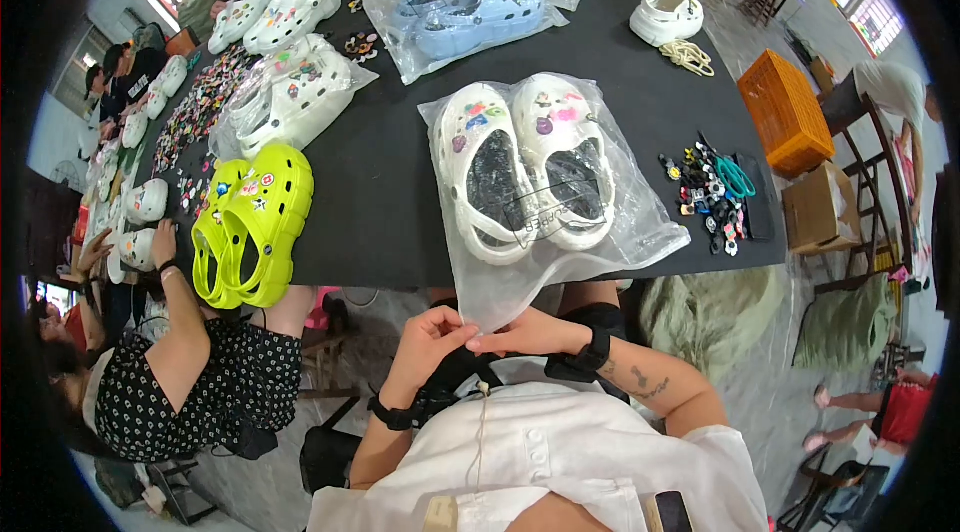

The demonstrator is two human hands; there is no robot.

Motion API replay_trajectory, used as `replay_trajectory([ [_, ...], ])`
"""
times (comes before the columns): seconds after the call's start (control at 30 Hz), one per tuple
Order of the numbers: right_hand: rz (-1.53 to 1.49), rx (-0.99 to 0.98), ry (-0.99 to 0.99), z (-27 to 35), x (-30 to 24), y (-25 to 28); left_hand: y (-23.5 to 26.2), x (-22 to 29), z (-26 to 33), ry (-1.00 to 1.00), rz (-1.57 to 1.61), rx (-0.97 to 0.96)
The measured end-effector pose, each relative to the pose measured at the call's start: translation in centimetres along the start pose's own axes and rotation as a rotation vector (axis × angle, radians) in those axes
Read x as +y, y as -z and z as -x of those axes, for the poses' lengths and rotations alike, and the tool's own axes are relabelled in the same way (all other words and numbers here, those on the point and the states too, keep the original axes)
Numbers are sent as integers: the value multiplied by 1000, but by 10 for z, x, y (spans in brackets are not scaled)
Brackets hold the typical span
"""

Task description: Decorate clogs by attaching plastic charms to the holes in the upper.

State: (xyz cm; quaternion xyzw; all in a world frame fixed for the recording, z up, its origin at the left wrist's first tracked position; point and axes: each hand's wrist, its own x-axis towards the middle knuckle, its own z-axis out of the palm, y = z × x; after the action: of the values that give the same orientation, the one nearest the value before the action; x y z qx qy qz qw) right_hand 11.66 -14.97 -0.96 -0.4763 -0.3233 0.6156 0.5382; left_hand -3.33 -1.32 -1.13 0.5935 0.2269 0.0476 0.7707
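A pair of white clogs [483, 172] with colorful charms lies inside a clear plastic bag [640, 222] at the table's front edge. The bag's near end hangs over that edge, down to my hands. My left hand [430, 344] is closed in a pinch at the lowest corner of the bag. My right hand [532, 334] meets it there, fingertips pressed together on the same edge; part of its grip is hidden. Left of the bag stands a pair of lime-green clogs [265, 222] with charms.
Bagged blue clogs [480, 17] and bagged white clogs [295, 92] lie farther back. A pile of charms [710, 192] sits at the right, below a small white clog [668, 17]. An orange basket [785, 112] stands beyond the table. A co-worker's arm [185, 322] reaches in at left.
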Motion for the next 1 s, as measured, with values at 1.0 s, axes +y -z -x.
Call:
replay_trajectory([
  [1.0,-242,896,415,170,-40,114,29,20,2,76,-264,53],
])
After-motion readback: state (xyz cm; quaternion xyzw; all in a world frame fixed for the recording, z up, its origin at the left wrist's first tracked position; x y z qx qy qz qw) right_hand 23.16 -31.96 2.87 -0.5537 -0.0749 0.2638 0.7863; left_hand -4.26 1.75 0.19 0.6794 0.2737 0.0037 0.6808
